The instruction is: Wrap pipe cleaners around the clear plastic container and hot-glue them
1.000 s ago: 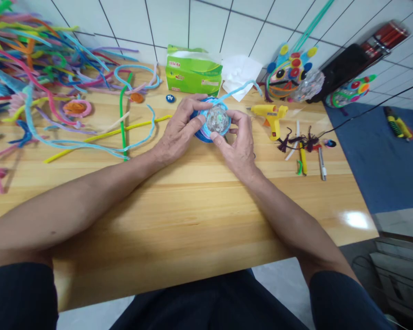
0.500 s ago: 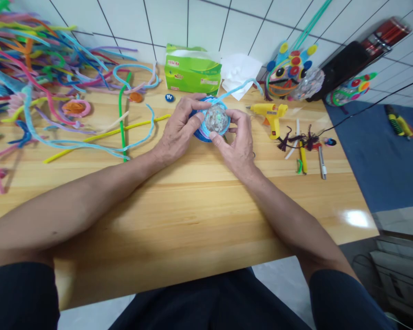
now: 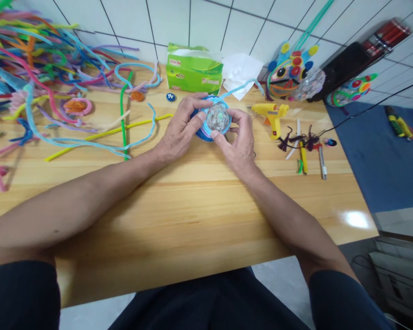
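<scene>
Between our two hands, at the table's far side, is a clear plastic piece [image 3: 219, 118] ringed with dark-blue, light-blue and lilac pipe cleaner. It seems to be a bottle's end, though its underside is hidden. We judge it light: the middle is glossy, probably thin, slippery and easy to dent, while the fuzzy windings should be soft and grippy, though apt to slide or uncoil. The wound band looks the better place to hold, pinched gently from opposite sides.

Our left hand [image 3: 181, 129] is clamped on it from nine o'clock, thumb and index finger lying over the band. Our right hand [image 3: 239, 140] pinches its edge, index at three o'clock and thumb near six.

From the band a light-blue pipe cleaner tail [image 3: 239, 87] runs free toward two o'clock. Further out, we see a green tissue pack [image 3: 194, 73] at eleven, a blue button [image 3: 171, 97] at ten and a yellow glue gun [image 3: 274, 115] at three. Purple tassels [image 3: 298, 140] lie beyond it, just past three; a decorated craft figure [image 3: 291, 73] stands at two. Well apart, between nine and ten, spreads a heap of pipe cleaners [image 3: 44, 68].
</scene>
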### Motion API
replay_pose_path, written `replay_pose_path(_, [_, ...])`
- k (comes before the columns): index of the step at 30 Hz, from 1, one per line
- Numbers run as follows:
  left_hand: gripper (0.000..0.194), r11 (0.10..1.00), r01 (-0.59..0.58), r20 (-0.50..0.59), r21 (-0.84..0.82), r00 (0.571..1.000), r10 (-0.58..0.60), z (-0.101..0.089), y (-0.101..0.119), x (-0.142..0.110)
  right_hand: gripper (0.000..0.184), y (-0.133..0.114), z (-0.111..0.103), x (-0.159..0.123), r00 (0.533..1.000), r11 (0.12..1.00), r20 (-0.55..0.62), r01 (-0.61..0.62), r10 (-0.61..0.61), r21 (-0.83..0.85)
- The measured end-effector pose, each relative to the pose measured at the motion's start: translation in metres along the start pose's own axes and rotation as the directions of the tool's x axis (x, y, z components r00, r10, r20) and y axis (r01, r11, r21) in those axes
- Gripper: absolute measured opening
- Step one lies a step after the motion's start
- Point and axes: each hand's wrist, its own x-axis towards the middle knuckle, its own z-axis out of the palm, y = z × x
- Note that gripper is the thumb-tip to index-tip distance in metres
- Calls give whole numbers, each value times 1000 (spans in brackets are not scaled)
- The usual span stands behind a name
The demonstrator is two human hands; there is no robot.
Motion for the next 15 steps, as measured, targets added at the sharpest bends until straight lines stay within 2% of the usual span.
replay_pose_path(7, [46, 999, -22, -16, -23, 1000, 21, 0, 0, -1, 70, 0, -2, 0, 999, 999, 17, -27, 28, -44])
replay_pose_path(12, [48, 999, -28, -13, -30, 1000, 27, 0, 0, -1, 64, -6, 0, -1, 1000, 996, -6, 30, -31, -86])
replay_pose_path(15, [49, 999, -35, -22, -14, 999, 35, 1, -2, -1, 65, -12, 3, -1, 1000, 994, -18, 17, -19, -110])
